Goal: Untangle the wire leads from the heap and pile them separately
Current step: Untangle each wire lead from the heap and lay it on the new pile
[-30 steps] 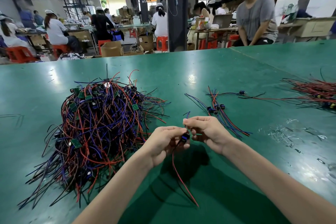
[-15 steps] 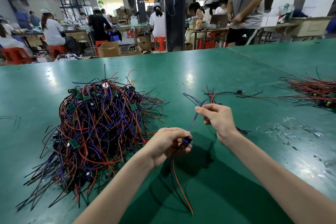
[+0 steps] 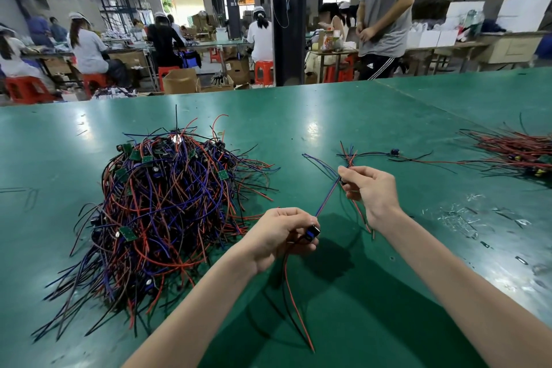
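A lead [image 3: 327,199] is stretched above the worktop [image 3: 328,116] between the hands. The left hand [image 3: 280,236] grips its connector [image 3: 312,231], and the right hand [image 3: 370,191] pinches its blue wire. The heap [image 3: 167,203] lies to the left. A small pile [image 3: 348,155] lies just beyond the right hand.

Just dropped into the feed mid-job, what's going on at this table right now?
A person is sorting wire leads at a green table. The left hand grips one lead by its dark end piece. The right hand pinches its blue wire, which runs straight between the hands. The big tangled heap lies to the left. A few separated leads lie just beyond the right hand, and another pile lies at the far right.
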`<action>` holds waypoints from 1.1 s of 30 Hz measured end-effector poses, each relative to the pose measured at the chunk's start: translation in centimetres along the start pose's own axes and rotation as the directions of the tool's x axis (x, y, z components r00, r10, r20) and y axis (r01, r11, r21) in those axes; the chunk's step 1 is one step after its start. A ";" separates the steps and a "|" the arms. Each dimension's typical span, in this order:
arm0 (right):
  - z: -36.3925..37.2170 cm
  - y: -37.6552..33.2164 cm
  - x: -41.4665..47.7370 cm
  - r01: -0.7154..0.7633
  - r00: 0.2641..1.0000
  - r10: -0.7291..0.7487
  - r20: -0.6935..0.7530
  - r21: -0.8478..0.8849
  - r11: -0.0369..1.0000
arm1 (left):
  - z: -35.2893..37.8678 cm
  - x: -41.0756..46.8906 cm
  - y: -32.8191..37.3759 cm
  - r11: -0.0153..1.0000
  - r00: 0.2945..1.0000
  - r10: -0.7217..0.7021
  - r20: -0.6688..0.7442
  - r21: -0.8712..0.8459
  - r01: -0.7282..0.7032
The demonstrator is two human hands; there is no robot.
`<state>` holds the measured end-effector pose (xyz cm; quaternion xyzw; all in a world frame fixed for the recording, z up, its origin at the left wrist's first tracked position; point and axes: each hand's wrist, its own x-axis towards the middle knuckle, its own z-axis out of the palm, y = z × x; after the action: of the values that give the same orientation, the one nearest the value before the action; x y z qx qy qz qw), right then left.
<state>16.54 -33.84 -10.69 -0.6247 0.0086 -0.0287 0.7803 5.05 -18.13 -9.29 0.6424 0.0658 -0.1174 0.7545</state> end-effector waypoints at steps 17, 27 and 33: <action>-0.4 -0.2 -0.4 0.526 0.835 -0.538 0.120 -0.462 0.714 | 0.1 0.0 -0.3 0.998 1.000 -0.014 -0.001 0.069 0.014; -1.6 -2.5 0.4 -0.605 0.795 0.551 0.253 0.375 0.702 | 0.3 -0.1 -0.4 0.996 0.997 -0.011 0.079 0.090 0.003; -0.5 -1.4 0.4 -0.345 0.938 0.333 0.093 0.209 0.915 | 0.2 -0.3 -0.4 0.994 0.988 0.014 0.152 0.107 -0.030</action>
<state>16.85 -34.64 -9.45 -0.5232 0.0918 0.1235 0.8382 4.64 -18.34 -9.54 0.6726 -0.0052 -0.1608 0.7223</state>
